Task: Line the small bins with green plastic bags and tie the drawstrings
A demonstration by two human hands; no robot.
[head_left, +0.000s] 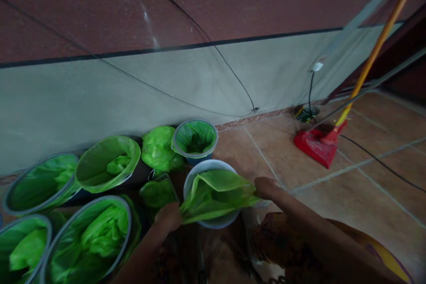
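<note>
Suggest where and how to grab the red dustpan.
Probably its yellow shaft, above where the grey pole crosses it in view, from the side away from the wall: it's slim and rises tilted from the red pan on the floor.

I have brown tiled floor (pixel 279 146) on feed, bearing round green-lined plastic bins (pixel 203 159) and a red, yellow-handled plastic dustpan (pixel 314 146).

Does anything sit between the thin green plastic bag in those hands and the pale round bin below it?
Nothing visible does: the thin green plastic bag, stretched between left hand and right hand, spans the open top of the pale round bin. It hides much of the bin's inside.
</note>
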